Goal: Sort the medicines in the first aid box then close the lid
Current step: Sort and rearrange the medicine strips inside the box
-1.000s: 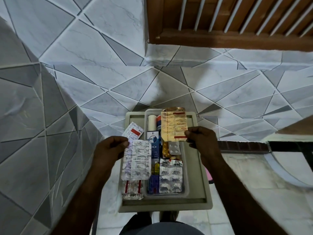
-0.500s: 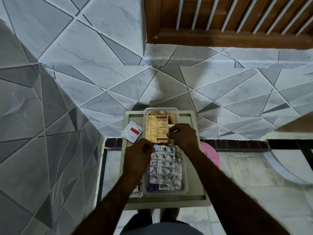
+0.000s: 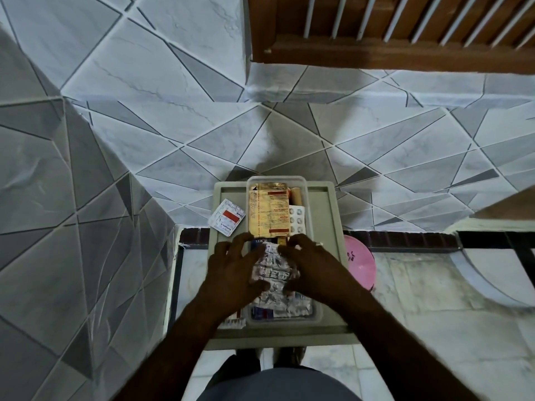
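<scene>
A clear plastic first aid box [image 3: 316, 309] stands open on a grey tray-like stool top [image 3: 333, 256]. Inside it lie a yellow-orange blister strip [image 3: 269, 211] at the far end, a white pill strip [image 3: 297, 219] beside it, and silver blister strips [image 3: 273, 273] in the near half. My left hand [image 3: 231, 270] and my right hand [image 3: 314, 267] both press on the silver strips from either side, fingers spread. A white strip with a red label [image 3: 227, 217] lies on the tray left of the box. Another red-striped strip [image 3: 231, 321] peeks out under my left wrist.
The stool stands against a grey-and-white tiled wall [image 3: 144, 111] in a corner. A pink round object [image 3: 359, 260] sits on the floor to the right. A wooden frame with slats [image 3: 390, 30] is above. My feet show below the tray.
The yellow strip has been laid in the box's far end and the silver strips in the near half. Both hands have come down onto the silver strips.
</scene>
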Available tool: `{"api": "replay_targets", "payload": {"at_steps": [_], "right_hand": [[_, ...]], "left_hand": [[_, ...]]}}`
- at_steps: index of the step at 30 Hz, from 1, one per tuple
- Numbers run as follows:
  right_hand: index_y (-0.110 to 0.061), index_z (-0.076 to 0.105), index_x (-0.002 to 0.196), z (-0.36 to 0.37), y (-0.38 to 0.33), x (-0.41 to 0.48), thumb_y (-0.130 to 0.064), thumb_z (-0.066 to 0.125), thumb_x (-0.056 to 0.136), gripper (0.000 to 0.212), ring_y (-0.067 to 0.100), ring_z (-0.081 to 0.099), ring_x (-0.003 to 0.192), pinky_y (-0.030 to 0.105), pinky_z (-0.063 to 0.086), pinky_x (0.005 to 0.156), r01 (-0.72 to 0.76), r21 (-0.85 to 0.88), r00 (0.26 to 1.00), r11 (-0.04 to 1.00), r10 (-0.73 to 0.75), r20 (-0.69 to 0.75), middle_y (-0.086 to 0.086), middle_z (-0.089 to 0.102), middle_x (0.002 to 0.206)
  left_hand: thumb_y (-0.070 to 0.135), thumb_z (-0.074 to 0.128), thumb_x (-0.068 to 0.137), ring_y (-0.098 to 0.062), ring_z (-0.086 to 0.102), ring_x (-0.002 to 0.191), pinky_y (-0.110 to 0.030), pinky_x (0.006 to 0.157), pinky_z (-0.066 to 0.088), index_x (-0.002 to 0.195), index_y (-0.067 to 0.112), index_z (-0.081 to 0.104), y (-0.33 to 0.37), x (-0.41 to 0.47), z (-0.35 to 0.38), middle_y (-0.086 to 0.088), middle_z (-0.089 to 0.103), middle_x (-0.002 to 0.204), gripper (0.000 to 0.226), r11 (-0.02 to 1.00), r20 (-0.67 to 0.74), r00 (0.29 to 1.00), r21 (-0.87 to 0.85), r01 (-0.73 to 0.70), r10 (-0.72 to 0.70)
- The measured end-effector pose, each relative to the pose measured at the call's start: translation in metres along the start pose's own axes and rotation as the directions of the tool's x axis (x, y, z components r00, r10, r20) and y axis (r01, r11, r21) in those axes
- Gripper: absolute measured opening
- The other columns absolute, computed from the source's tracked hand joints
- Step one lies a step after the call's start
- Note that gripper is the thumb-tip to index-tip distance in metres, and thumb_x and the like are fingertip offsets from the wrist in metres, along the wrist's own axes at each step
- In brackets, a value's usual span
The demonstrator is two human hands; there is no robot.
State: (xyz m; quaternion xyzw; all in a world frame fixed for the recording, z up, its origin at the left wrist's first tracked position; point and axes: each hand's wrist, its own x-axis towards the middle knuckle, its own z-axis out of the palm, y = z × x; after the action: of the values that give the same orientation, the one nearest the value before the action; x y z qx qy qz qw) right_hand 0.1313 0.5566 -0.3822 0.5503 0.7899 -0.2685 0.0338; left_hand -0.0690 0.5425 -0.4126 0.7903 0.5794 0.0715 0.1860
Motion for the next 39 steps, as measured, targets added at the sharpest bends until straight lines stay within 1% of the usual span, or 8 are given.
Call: {"api": "replay_targets", "payload": {"at_steps": [4,11,14,19,22,28,34,39], "right_hand": [[-0.019,0.035,0.143,0.019,-0.004,0.001,-0.030,0.081,0.070,0.087,0.030,0.056,0.110,0.041,0.052,0.089,0.062,-0.176,0.997,0.982,-0.068,-0.027,0.005,0.039,0.142],[-0.015,0.030,0.148,0.031,-0.004,0.001,-0.028,0.082,0.070,0.094,0.030,0.055,0.113,0.041,0.049,0.092,0.092,-0.227,0.992,0.970,-0.110,-0.068,0.008,0.036,0.148],[-0.018,0.029,0.147,0.024,-0.002,0.000,-0.027,0.079,0.074,0.090,0.029,0.052,0.117,0.039,0.048,0.095,0.108,-0.141,0.992,0.984,-0.116,-0.048,0.004,0.032,0.150],[-0.023,0.036,0.146,0.008,0.003,-0.002,-0.036,0.073,0.081,0.076,0.018,0.050,0.121,0.027,0.045,0.098,0.046,0.103,0.995,0.994,-0.037,-0.088,-0.001,0.037,0.148],[-0.022,0.049,0.138,-0.002,0.008,-0.003,-0.034,0.071,0.084,0.060,0.008,0.056,0.096,0.006,0.039,0.085,-0.032,0.247,0.981,0.969,0.078,-0.180,0.000,0.050,0.137],[-0.021,0.068,0.115,-0.007,0.030,-0.009,-0.032,0.071,0.085,0.032,-0.002,0.057,0.069,-0.003,0.036,0.066,-0.153,0.448,0.883,0.881,0.326,-0.339,-0.008,0.064,0.110],[-0.022,0.071,0.106,0.012,0.052,-0.010,-0.030,0.074,0.082,0.025,0.012,0.065,0.081,0.037,0.056,0.078,-0.206,0.632,0.833,0.747,0.473,-0.287,-0.015,0.066,0.098],[-0.020,0.070,0.103,0.018,0.055,-0.009,-0.024,0.074,0.083,0.020,0.016,0.069,0.068,0.035,0.059,0.066,-0.194,0.745,0.815,0.639,0.527,-0.240,-0.011,0.068,0.089]], "left_hand": [[0.063,0.082,0.050,-0.038,0.027,0.130,-0.056,0.093,0.044,0.135,0.032,0.049,0.005,-0.001,0.001,-0.009,0.030,0.155,0.096,0.980,0.047,0.998,0.197,0.031,-0.041],[0.056,0.067,0.079,-0.034,-0.003,0.147,-0.051,0.117,0.013,0.153,0.029,0.016,0.016,-0.005,0.012,-0.004,-0.010,0.163,0.094,0.987,0.146,0.985,0.147,0.072,-0.093],[0.067,0.063,0.074,-0.024,0.007,0.144,-0.050,0.114,0.026,0.143,0.036,0.036,0.000,-0.004,0.006,0.003,0.008,0.161,0.081,0.988,0.059,0.995,-0.130,0.089,-0.082],[0.039,0.064,0.088,-0.016,0.059,0.108,-0.018,0.076,0.047,0.123,0.019,0.062,-0.036,0.015,-0.010,-0.003,0.060,0.126,0.040,0.689,-0.043,0.892,-0.652,0.317,-0.451],[0.030,0.065,0.090,-0.021,0.064,0.104,-0.036,0.089,0.052,0.118,0.011,0.065,-0.063,0.031,-0.009,-0.009,0.068,0.116,0.034,0.636,-0.086,0.791,-0.649,0.416,-0.606],[0.043,0.069,0.084,-0.028,0.066,0.100,-0.047,0.091,0.054,0.121,0.010,0.061,-0.091,0.065,0.004,-0.013,0.067,0.116,0.050,0.595,-0.054,0.725,-0.615,0.518,-0.686],[0.039,0.075,0.080,-0.030,0.067,0.098,-0.046,0.091,0.054,0.119,0.007,0.063,-0.092,0.087,0.008,-0.015,0.069,0.115,0.052,0.595,-0.026,0.713,-0.573,0.564,-0.701],[0.036,0.080,0.074,-0.029,0.068,0.097,-0.042,0.092,0.053,0.115,0.008,0.067,-0.098,0.090,0.010,-0.013,0.070,0.114,0.051,0.598,-0.010,0.711,-0.548,0.584,-0.703]]}}
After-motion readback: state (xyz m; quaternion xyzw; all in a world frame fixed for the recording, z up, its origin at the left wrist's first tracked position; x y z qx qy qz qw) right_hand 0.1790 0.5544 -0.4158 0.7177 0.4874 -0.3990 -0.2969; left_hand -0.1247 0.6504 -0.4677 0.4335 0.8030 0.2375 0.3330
